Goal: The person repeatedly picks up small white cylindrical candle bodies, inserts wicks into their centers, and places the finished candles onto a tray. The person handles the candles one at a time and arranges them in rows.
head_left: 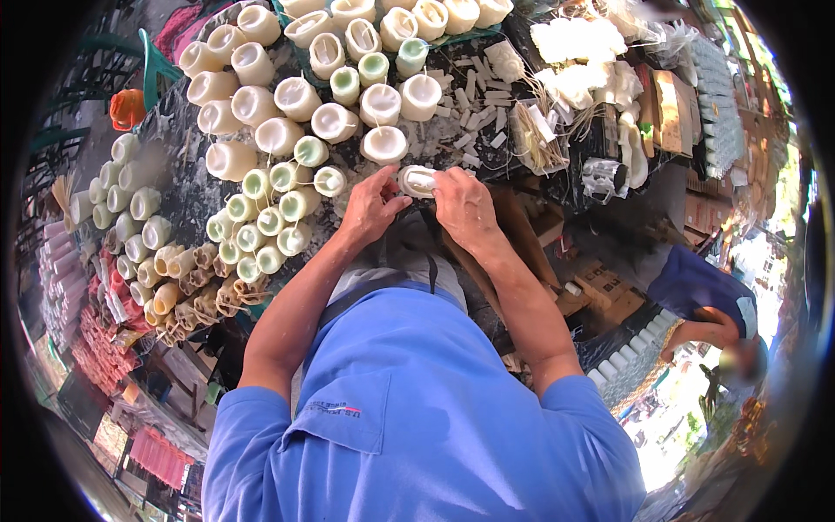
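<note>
At the centre of the frame, both hands close on one white candle mould (416,180) lying on its side. The left hand (370,209) pinches its near end with thumb and fingers pressed together; the right hand (465,204) curls over the other end. Working it well seems to call for steadying the mould with one hand and keeping the thin wick string taut. The dark worktable (187,204) is crowded with filled moulds (278,135), cream and pale green, toward the upper left. Pink candles (61,278) are stacked at the left edge; another person (704,304) bends at the lower right.
</note>
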The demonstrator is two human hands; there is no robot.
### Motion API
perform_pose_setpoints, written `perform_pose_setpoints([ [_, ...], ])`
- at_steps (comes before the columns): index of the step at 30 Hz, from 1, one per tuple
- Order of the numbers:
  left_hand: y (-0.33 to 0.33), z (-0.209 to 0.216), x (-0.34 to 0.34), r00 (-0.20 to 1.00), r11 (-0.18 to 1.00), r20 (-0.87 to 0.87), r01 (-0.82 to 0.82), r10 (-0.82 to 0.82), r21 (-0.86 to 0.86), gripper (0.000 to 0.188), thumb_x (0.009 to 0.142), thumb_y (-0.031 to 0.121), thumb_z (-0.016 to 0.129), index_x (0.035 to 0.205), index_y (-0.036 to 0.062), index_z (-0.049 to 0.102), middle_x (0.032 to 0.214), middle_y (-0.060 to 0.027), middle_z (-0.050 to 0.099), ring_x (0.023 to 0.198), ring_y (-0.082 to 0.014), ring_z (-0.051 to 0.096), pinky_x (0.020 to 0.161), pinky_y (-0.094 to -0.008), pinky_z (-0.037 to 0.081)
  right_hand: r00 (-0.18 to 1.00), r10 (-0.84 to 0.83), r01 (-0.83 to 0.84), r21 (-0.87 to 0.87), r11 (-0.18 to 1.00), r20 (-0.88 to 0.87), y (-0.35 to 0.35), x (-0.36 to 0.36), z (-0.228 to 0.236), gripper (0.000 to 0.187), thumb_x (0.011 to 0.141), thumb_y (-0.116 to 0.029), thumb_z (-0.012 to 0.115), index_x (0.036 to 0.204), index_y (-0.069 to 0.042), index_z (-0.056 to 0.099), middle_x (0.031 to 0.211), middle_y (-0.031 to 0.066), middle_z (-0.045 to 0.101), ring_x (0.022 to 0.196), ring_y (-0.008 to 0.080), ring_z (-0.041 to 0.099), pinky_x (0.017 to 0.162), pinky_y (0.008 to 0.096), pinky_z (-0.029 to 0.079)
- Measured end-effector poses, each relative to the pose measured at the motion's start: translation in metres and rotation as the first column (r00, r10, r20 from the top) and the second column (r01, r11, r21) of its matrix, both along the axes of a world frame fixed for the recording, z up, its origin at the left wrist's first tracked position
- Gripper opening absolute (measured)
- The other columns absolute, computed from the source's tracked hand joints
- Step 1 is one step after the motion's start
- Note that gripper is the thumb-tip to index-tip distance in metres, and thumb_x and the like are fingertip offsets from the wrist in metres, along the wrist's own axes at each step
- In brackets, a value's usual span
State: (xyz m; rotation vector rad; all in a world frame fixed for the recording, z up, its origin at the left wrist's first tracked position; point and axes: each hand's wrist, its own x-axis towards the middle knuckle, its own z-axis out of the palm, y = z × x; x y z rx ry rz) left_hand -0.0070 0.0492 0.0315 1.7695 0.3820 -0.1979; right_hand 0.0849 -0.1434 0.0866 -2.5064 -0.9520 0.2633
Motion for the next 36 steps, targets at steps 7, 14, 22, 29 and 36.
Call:
perform_pose_setpoints([
  [7,0.001,-0.008,0.006,1.000,0.996,-0.016,0.002,-0.003,-0.085,0.052,0.090,0.012,0.084,0.139,0.0005,0.070,0.093,-0.0106,0.074,0.081,-0.0192,0.069,0.079,-0.0362,0.058,0.994,-0.008,0.007,-0.009,1.000,-0.111,0.005,0.003,-0.007,0.011,0.097,-0.007,0.071,0.105,0.000,0.070,0.098,0.0163,0.063,0.091,0.0395,0.072,0.081,0.0492,0.060],
  [14,0.003,-0.010,0.006,1.000,0.996,-0.006,0.003,-0.003,-0.090,0.048,0.094,0.012,0.081,0.139,-0.0002,0.069,0.092,-0.0091,0.075,0.080,-0.0164,0.069,0.079,-0.0342,0.057,0.984,0.012,0.000,0.066,0.998,-0.179,-0.007,0.013,-0.007,0.016,0.097,-0.009,0.073,0.112,-0.002,0.073,0.102,0.0173,0.067,0.092,0.0413,0.072,0.081,0.0498,0.059],
  [22,0.006,0.008,0.007,0.999,0.997,0.025,0.021,-0.023,0.069,0.045,0.096,0.011,0.079,0.138,-0.0024,0.069,0.092,-0.0081,0.074,0.080,-0.0161,0.068,0.078,-0.0328,0.057,0.638,-0.270,0.494,0.113,0.862,-0.721,-0.045,0.043,0.006,0.030,0.107,-0.010,0.068,0.134,0.002,0.069,0.105,0.0057,0.073,0.084,0.0136,0.068,0.075,0.0288,0.059],
  [29,0.006,0.062,0.015,0.981,0.993,0.148,-0.122,0.122,-0.012,0.044,0.091,0.010,0.084,0.134,0.0027,0.074,0.100,-0.0068,0.071,0.080,-0.0169,0.066,0.073,-0.0320,0.056,0.328,-0.070,0.672,0.181,0.718,-0.942,-0.041,0.020,0.024,0.033,0.109,-0.011,0.068,0.138,0.002,0.064,0.104,0.0061,0.073,0.082,0.0107,0.070,0.069,0.0256,0.060],
  [36,0.020,0.101,0.025,0.957,0.958,0.118,0.276,-0.265,-0.083,0.055,0.084,0.002,0.089,0.136,0.0037,0.071,0.105,-0.0052,0.075,0.086,-0.0137,0.069,0.080,-0.0295,0.058,0.201,0.034,0.663,0.162,0.731,-0.979,-0.016,-0.014,0.050,0.025,0.111,-0.013,0.065,0.130,0.003,0.069,0.098,0.0058,0.073,0.074,0.0089,0.065,0.061,0.0240,0.054],
])
